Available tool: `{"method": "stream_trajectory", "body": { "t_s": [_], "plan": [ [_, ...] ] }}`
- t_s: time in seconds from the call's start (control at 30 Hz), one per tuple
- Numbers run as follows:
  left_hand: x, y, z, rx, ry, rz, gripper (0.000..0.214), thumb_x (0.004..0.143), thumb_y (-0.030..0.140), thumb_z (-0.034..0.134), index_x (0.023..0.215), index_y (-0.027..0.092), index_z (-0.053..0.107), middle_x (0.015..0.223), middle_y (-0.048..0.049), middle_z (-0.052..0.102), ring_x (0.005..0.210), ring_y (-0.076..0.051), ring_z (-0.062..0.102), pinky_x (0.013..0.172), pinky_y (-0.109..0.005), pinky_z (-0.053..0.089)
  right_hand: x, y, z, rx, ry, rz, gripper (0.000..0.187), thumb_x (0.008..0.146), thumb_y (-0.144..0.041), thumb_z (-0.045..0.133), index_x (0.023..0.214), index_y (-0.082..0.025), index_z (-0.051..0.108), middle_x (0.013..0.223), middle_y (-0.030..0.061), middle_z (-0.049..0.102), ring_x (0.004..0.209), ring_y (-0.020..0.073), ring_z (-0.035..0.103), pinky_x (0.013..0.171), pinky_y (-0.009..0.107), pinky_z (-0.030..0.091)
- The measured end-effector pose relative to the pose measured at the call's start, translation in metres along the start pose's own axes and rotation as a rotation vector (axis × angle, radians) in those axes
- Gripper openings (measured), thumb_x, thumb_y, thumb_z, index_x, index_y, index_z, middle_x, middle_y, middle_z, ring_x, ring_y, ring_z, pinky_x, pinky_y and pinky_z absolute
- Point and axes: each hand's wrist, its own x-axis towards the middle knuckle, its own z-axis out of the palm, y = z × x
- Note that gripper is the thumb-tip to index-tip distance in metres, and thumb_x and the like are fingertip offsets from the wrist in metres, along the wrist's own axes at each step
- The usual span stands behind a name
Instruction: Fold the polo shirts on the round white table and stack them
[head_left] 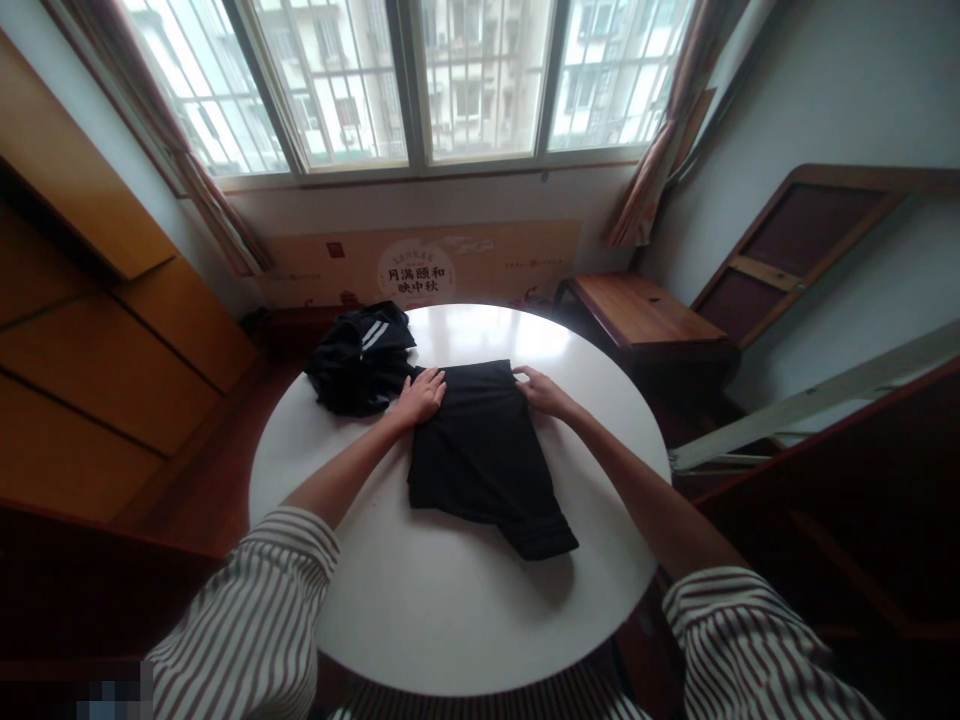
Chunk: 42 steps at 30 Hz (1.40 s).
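A pair of black trousers [480,430], folded over, lies on the white round table [420,600]. Its narrower end points toward me at the lower right. My left hand [421,397] rests flat on the upper left edge of the cloth, fingers stretched out. At the upper right edge, my right hand [544,392] pinches the fabric between thumb and fingers. A crumpled black garment with white stripes [360,360] sits to the left, close beside my left hand.
Beyond the table is a printed banner [517,260] under a barred window [480,90]. A wooden side table [652,310] stands at the back right, near a leaning wooden frame [795,240]. Wooden cabinets [82,380] line the left side.
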Motion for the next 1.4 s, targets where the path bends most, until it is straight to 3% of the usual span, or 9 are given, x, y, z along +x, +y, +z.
{"method": "stream_trajectory", "body": {
  "t_s": [0.13, 0.3, 0.43, 0.63, 0.73, 0.9, 1.03, 1.17, 1.4],
  "plan": [
    [-0.001, 0.001, 0.0, -0.007, -0.01, -0.014, 0.052, 0.104, 0.04, 0.025, 0.152, 0.025, 0.037, 0.163, -0.0072, 0.029, 0.15, -0.024, 0.023, 0.12, -0.058, 0.016, -0.006, -0.022, 0.007, -0.108, 0.117, -0.059, 0.042, 0.1, -0.024, 0.042, 0.138, -0.011, 0.053, 0.131, 0.0222, 0.061, 0.121, 0.0317, 0.057, 0.101, 0.043, 0.043],
    [-0.001, 0.0, -0.003, 0.022, -0.025, 0.008, 0.052, 0.104, 0.037, 0.024, 0.153, 0.024, 0.036, 0.163, -0.0064, 0.028, 0.151, -0.024, 0.023, 0.12, -0.059, 0.018, -0.007, -0.035, 0.026, -0.324, -0.12, -0.368, 0.052, 0.1, -0.049, 0.046, 0.148, -0.03, 0.047, 0.159, 0.0069, 0.038, 0.148, 0.0297, 0.029, 0.119, 0.053, 0.02],
    [-0.013, 0.01, -0.016, 0.047, 0.094, 0.06, 0.047, 0.103, 0.031, 0.032, 0.147, 0.022, 0.045, 0.158, -0.0087, 0.038, 0.147, -0.026, 0.031, 0.119, -0.054, 0.027, -0.007, -0.019, 0.032, -0.377, -0.169, -0.176, 0.057, 0.104, -0.054, 0.029, 0.155, -0.03, 0.033, 0.166, 0.0078, 0.016, 0.152, 0.0288, 0.015, 0.117, 0.063, 0.012],
    [-0.1, 0.034, -0.037, -0.04, 0.113, 0.45, 0.042, 0.105, 0.037, 0.032, 0.12, 0.021, 0.068, 0.124, -0.0096, 0.067, 0.116, -0.021, 0.063, 0.104, -0.034, 0.049, -0.003, -0.021, 0.028, -0.393, -0.097, -0.238, 0.055, 0.105, -0.05, 0.029, 0.155, -0.028, 0.035, 0.164, 0.0081, 0.024, 0.152, 0.0283, 0.018, 0.117, 0.065, 0.005],
    [-0.151, 0.036, -0.031, -0.001, 0.039, 0.553, 0.049, 0.102, 0.048, 0.04, 0.135, 0.018, 0.06, 0.144, -0.0131, 0.055, 0.135, -0.026, 0.05, 0.113, -0.04, 0.042, 0.006, -0.027, 0.029, -0.384, -0.103, -0.288, 0.056, 0.104, -0.052, 0.03, 0.155, -0.03, 0.034, 0.163, 0.0057, 0.026, 0.152, 0.0291, 0.018, 0.118, 0.063, 0.006],
    [-0.19, 0.032, -0.019, -0.009, -0.011, 0.534, 0.057, 0.099, 0.049, 0.045, 0.146, 0.016, 0.049, 0.157, -0.0141, 0.038, 0.148, -0.03, 0.03, 0.119, -0.047, 0.034, 0.027, -0.01, 0.028, -0.276, -0.125, -0.032, 0.058, 0.1, -0.057, 0.039, 0.153, -0.033, 0.037, 0.165, 0.0043, 0.022, 0.152, 0.0314, 0.015, 0.117, 0.065, 0.001],
    [-0.172, 0.024, -0.022, -0.193, 0.081, 0.441, 0.041, 0.103, 0.036, 0.035, 0.121, 0.021, 0.069, 0.133, -0.0088, 0.064, 0.134, -0.023, 0.051, 0.115, -0.041, 0.042, 0.041, 0.005, 0.018, -0.201, -0.032, 0.087, 0.063, 0.102, -0.054, 0.034, 0.156, -0.02, 0.031, 0.161, 0.0153, 0.031, 0.149, 0.032, 0.022, 0.118, 0.06, 0.013],
    [-0.109, 0.006, -0.028, -0.362, 0.303, 0.077, 0.031, 0.098, 0.033, 0.047, 0.11, 0.019, 0.072, 0.121, -0.0101, 0.069, 0.116, -0.023, 0.063, 0.105, -0.038, 0.05, 0.056, 0.006, 0.003, -0.09, 0.009, 0.175, 0.081, 0.097, -0.059, 0.046, 0.152, -0.002, 0.03, 0.138, 0.0268, 0.055, 0.125, 0.0303, 0.055, 0.103, 0.04, 0.045],
    [-0.007, -0.002, -0.055, -0.431, 0.236, 0.061, 0.045, 0.091, 0.039, 0.066, 0.127, 0.013, 0.062, 0.125, -0.0152, 0.064, 0.111, -0.027, 0.063, 0.099, -0.042, 0.05, 0.078, -0.009, -0.013, 0.016, -0.096, 0.167, 0.065, 0.065, -0.042, 0.089, 0.117, -0.01, 0.067, 0.1, 0.0117, 0.071, 0.092, 0.0234, 0.066, 0.077, 0.028, 0.054]
  ]
}}
